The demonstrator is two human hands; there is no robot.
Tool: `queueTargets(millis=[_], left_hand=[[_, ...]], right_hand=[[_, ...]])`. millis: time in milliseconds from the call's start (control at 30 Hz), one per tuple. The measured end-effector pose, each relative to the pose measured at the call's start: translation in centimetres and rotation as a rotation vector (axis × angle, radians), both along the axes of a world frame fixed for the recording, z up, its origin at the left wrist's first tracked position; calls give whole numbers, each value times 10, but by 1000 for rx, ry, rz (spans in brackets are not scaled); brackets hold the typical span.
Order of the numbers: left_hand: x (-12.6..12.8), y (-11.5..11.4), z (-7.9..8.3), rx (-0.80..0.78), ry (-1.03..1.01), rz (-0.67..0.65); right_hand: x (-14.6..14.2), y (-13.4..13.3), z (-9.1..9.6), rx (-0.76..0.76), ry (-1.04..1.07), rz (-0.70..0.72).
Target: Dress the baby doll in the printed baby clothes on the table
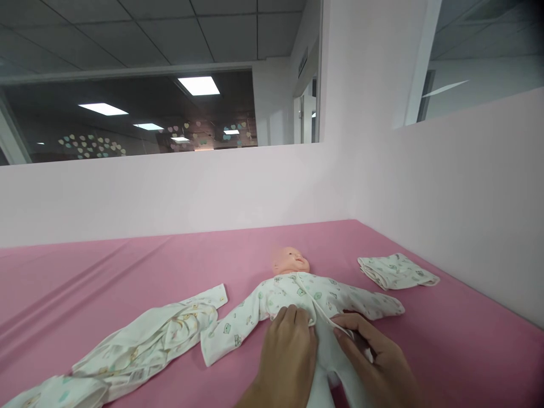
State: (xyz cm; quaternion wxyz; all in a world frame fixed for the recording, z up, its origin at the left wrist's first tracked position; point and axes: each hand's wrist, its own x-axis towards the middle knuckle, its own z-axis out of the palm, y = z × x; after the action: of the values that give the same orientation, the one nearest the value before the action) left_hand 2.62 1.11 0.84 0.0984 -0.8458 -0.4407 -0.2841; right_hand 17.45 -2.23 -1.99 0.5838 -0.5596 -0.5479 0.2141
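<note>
Now the right hand pinches the patterned top — left hand touching, grip hidden.

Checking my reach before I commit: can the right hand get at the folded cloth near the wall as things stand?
Probably yes, once its grip is free: the right hand appears to pinch the edge of the printed top. Only a low-lying sleeve seems to sit between hand and folded cloth.

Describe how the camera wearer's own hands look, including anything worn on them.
The left hand and right hand are bare, with no gloves, rings or markings visible. No sleeve or watch shows before the picture's lower edge cuts them off.
</note>
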Motion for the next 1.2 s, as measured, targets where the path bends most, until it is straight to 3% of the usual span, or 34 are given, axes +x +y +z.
queueTargets(millis=[100, 367, 900, 1033, 1200], left_hand=[[2, 0, 0, 20, -77, -22], [10, -2, -12, 406, -6, 14], [17, -4, -15, 463, -36, 17], [16, -1, -21, 290, -122, -8], [13, -4, -9, -347, -362, -33]], right_hand=[[-4, -3, 8, -47, 60, -14], [-10, -8, 23, -63, 76, 42], [-5, -3, 13, 27, -45, 167], [-3, -3, 5, 40, -116, 170], [-9, -7, -12, 106, -262, 56]])
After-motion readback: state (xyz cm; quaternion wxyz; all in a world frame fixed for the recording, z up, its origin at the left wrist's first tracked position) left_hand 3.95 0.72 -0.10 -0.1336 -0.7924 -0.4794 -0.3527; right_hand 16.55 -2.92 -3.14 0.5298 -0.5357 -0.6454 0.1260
